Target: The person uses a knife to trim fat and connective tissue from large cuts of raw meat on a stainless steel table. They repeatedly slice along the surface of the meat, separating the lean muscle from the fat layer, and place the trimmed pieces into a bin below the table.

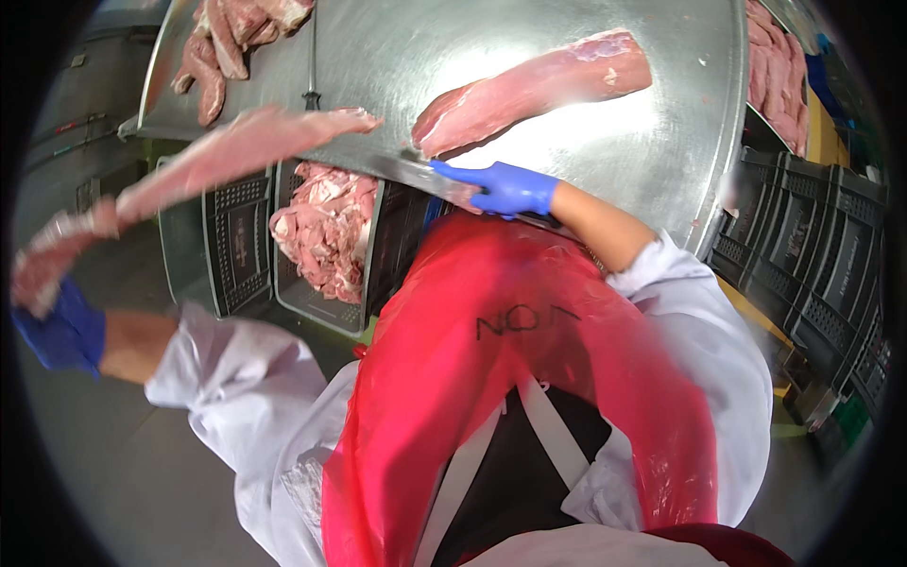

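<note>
Out at the far left, my left hand [64, 329] in a blue glove is closed on the end of a long strip of raw meat [208, 165]. The strip is blurred by motion and stretches up and right toward the table edge. My blue-gloved right hand [510, 191] grips a knife [411, 173] at the table's near edge, its blade pointing left and forefinger extended along it. Just beyond the knife, a thick piece of raw meat [539, 90] lies on the shiny metal table [397, 47].
Several meat strips [231, 38] lie at the table's far left, beside a thin rod [312, 57]. Below the near edge stands a crate [326, 317] of meat trimmings [326, 231]. Dark stacked crates [784, 227] stand at the right, with more meat [777, 80] beyond.
</note>
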Demonstrator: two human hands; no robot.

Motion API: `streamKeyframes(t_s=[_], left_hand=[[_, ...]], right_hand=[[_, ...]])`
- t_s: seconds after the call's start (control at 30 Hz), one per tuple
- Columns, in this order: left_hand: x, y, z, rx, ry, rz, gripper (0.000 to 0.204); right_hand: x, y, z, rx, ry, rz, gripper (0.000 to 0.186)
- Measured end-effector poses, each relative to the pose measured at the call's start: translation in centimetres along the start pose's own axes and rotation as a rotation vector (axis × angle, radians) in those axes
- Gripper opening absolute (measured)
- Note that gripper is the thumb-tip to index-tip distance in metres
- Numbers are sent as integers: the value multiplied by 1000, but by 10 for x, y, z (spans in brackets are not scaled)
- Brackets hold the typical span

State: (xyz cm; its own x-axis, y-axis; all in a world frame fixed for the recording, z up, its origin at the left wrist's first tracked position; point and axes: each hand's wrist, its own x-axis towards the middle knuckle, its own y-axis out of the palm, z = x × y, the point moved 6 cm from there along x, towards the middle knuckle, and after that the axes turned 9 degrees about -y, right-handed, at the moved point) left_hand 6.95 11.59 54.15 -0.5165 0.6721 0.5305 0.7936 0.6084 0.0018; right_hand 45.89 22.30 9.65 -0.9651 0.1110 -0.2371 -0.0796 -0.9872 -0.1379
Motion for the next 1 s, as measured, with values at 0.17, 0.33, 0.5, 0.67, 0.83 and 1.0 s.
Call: streamKeyframes(t_s=[0.17, 0.33, 0.5, 0.67, 0.83, 1.0], left_hand=[[-116, -215, 46, 263, -317, -282, 42], [-255, -353, 160, 1485, -998, -273, 53], [-237, 43, 359, 825, -725, 499, 65], [-274, 223, 457, 651, -923, 750, 56], [-287, 255, 445, 342, -1138, 664, 33], [-220, 269, 274, 265, -878, 488, 30]], right_hand=[[-115, -77, -72, 492, 128, -743, 65], [-168, -163, -120, 320, 75, -1163, 80], [-123, -173, -129, 387, -19, -1255, 82], [-64, -198, -128, 81, -8, -1229, 84], [-70, -245, -156, 53, 184, -1147, 67], [-154, -210, -106, 309, 27, -1161, 77]])
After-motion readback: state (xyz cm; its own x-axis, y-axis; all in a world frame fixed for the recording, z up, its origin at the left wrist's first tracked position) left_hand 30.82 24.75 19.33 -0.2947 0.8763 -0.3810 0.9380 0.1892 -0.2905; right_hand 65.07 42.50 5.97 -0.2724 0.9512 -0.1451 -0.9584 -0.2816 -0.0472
